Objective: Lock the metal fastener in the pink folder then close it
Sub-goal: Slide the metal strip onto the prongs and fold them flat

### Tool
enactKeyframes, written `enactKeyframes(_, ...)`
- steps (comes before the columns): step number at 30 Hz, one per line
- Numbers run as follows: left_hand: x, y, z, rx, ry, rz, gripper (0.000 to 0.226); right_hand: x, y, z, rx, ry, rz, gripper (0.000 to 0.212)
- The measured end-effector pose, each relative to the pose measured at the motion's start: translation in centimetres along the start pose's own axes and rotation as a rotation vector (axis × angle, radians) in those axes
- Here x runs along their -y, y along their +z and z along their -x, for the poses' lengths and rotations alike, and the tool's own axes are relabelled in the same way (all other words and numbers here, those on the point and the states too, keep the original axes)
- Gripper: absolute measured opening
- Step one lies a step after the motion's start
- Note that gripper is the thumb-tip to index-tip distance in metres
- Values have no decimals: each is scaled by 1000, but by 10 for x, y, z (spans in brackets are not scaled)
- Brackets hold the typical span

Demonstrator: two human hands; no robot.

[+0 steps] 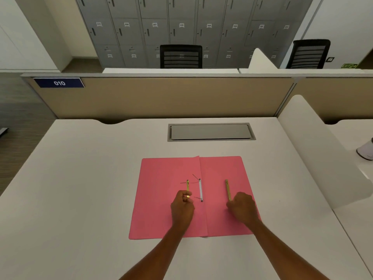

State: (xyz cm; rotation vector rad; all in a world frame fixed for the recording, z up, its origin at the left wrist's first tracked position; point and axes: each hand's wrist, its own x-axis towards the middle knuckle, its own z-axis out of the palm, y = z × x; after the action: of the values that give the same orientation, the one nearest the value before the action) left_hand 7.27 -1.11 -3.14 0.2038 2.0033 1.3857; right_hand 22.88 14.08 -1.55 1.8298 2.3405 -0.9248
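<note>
A person is working at a white desk (pixel 84 178) with a pink folder (pixel 161 209) lying open and flat in front of them, spine running away from the body, both leaves spread so the fastener parts are within reach. The left hand (pixel 182 207) is curling over the near end of a brass strip (pixel 188 188) on the left leaf, fingertips pinching it; the strip is lying lengthwise, parallel to the spine. The right hand (pixel 241 207) is closing in a loose fist at the near end of a second brass strip (pixel 228 189) on the right leaf, thumb and forefinger meeting at its tip, though whether they are actually gripping it or only touching it is hard to tell. Between the two, a pale bar (pixel 200 189) is sitting just beside the fold, with thin dark prongs or threads poking out at its ends; their exact form is too small to read. Both forearms are reaching in from the bottom edge, converging slightly, wrists low over the card, palms down. The fastener is looking unlocked, its pieces apart, so the locking step appears to be in hand and the closing still ahead. Beyond the folder, a grey hatch (pixel 211 131) is sitting shut in the desk, and a beige divider (pixel 161 98) is screening off two empty chairs and a wall of lockers.
</note>
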Motion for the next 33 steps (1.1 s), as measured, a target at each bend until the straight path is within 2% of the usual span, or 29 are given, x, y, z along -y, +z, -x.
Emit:
enactKeyframes(5, 1, 10, 15, -4, -53, 63, 31, 10, 15, 10, 57, 0, -233, 21)
enactKeyframes(9, -5, 12, 11, 35, -80, 145, 35, 22, 25, 17, 75, 27, -510, 16)
enactKeyframes(17, -1, 12, 0, 131, -63, 179, 22, 41, 35, 27, 250, -2, -934, 11)
enactKeyframes(33, 3, 12, -3, 188, -88, 154, 25, 49, 48, 25, 272, -16, -964, 13)
